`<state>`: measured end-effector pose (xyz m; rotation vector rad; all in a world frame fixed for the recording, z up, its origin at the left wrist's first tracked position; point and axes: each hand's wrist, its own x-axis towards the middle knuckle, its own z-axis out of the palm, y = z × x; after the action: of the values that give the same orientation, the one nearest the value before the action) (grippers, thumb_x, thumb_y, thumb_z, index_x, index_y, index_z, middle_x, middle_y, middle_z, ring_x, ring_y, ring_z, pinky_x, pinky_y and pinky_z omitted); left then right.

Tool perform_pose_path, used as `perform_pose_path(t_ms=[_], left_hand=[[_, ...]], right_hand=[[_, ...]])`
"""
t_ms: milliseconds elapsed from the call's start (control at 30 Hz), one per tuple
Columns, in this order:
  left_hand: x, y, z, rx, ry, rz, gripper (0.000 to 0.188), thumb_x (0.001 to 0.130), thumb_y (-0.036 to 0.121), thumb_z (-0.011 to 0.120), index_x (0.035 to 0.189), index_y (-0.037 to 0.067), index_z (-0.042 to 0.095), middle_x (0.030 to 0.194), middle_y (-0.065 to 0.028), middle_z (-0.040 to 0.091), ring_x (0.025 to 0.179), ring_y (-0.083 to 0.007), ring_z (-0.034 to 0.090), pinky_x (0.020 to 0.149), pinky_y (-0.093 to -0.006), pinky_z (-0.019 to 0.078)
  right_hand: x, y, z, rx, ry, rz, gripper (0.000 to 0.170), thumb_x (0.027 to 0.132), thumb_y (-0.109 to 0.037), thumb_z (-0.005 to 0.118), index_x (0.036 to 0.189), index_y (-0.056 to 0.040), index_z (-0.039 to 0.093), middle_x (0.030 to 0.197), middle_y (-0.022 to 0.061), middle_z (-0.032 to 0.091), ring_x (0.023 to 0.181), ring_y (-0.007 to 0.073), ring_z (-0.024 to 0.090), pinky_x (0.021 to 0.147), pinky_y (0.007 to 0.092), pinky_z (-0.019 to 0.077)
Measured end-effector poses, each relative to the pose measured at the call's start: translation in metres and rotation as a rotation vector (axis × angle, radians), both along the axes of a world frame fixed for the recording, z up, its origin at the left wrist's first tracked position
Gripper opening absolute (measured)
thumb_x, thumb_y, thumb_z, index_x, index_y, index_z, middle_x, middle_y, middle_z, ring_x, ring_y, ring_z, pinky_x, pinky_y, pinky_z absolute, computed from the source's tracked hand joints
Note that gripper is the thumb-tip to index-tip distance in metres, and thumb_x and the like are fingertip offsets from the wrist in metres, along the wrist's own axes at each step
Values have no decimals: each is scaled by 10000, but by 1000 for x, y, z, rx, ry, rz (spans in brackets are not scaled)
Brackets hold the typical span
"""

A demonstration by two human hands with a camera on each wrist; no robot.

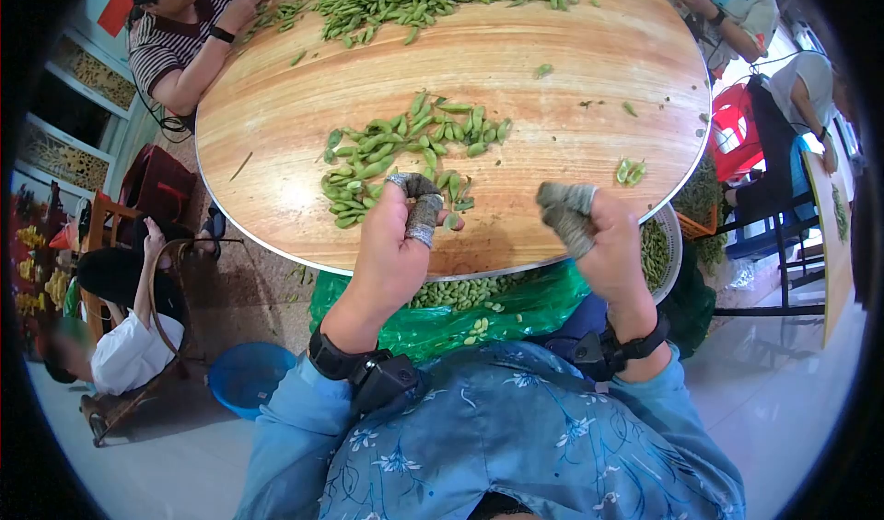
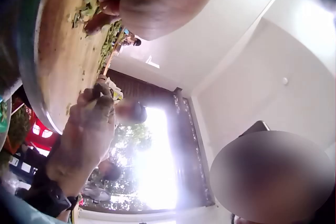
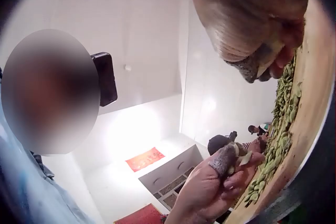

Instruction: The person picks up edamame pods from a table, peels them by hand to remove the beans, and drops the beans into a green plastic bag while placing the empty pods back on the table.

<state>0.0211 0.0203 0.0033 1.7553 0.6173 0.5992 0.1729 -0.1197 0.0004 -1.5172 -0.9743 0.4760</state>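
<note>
Green pod (image 3: 244, 159) in left hand (image 1: 391, 251), right hand (image 1: 603, 244) apart, near table edge (image 1: 525, 269)

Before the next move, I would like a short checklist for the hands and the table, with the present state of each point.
1. Left hand holds a green pod: ok.
2. Right hand is empty: cannot tell, its fingers are curled.
3. Grey finger wraps are on both hands: ok.
4. More pods seem within reach: ok.
5. Green plastic bag lies below the table edge: ok.
6. Wooden tabletop is free of scraps: not ok.
</note>
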Motion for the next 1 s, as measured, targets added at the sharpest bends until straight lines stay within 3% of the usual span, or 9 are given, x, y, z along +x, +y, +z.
perform_pose_path(t_ms=[67, 133, 267, 433, 567, 667, 833, 967, 1000], left_hand=[[1, 0, 1, -69, -4, 15, 71, 851, 39, 380, 906, 49, 424, 746, -44, 562, 493, -17, 385, 414, -146, 292], [2, -2, 3, -100, 47, 55, 139, 761, -86, 377, 872, -15, 424, 748, -78, 529, 727, -148, 564, 647, -247, 436], [1, -4, 2, -179, -7, 51, 138, 760, -85, 377, 870, -16, 425, 756, -83, 537, 740, -148, 560, 653, -253, 438], [-12, -8, 10, 35, 43, 82, 118, 786, -61, 377, 887, -12, 414, 759, -89, 543, 755, -153, 566, 649, -251, 435], [-22, -13, -1, 82, -46, -30, 115, 809, -36, 382, 918, 0, 394, 783, -90, 553, 756, -145, 569, 613, -238, 429], [-19, -17, 6, -151, -52, -20, 106, 829, -7, 379, 933, 14, 377, 806, -93, 570, 723, -117, 558, 587, -215, 414], [-8, -21, 23, -466, -111, 49, 80, 849, 40, 382, 928, 27, 378, 776, -82, 579, 665, -83, 516, 562, -209, 401], [-32, -16, 12, -115, -53, 23, 75, 845, 55, 421, 915, 27, 415, 769, -65, 576, 658, -88, 516, 562, -231, 413], [-40, -18, 11, -89, 35, -144, 73, 833, 66, 456, 895, 29, 442, 767, -61, 576, 668, -93, 519, 589, -234, 416]], right_hand=[[-8, 6, 2, 28, 7, 92, 169, 738, 15, 569, 907, 13, 573, 837, 96, 599, 740, 148, 580, 639, 244, 463], [-18, 16, 5, 216, -403, 310, 235, 690, 13, 586, 923, -18, 580, 867, 108, 592, 761, 221, 573, 638, 291, 458], [-24, 31, -3, 259, -582, 359, 291, 640, 8, 589, 928, -33, 581, 870, 111, 582, 773, 277, 541, 644, 327, 445], [9, 11, -7, -179, -765, 75, 232, 661, 3, 609, 889, -36, 595, 826, 111, 593, 753, 257, 562, 627, 307, 447], [22, -3, -1, -163, -569, -62, 229, 670, 11, 568, 894, -26, 582, 773, 133, 576, 704, 300, 542, 615, 330, 446], [-3, 5, 8, 103, -490, 146, 243, 684, 25, 554, 916, -39, 586, 780, 125, 568, 745, 282, 556, 645, 326, 457], [-25, 23, -5, 152, -697, 302, 286, 699, 0, 553, 978, -61, 567, 877, 129, 548, 804, 270, 540, 641, 336, 454], [0, 14, -5, -138, -689, 28, 273, 721, -50, 567, 993, -43, 548, 834, 146, 553, 764, 280, 545, 634, 334, 451], [10, 9, -7, -219, -643, -54, 258, 725, -57, 573, 981, -32, 549, 810, 150, 556, 744, 283, 548, 630, 328, 450]])
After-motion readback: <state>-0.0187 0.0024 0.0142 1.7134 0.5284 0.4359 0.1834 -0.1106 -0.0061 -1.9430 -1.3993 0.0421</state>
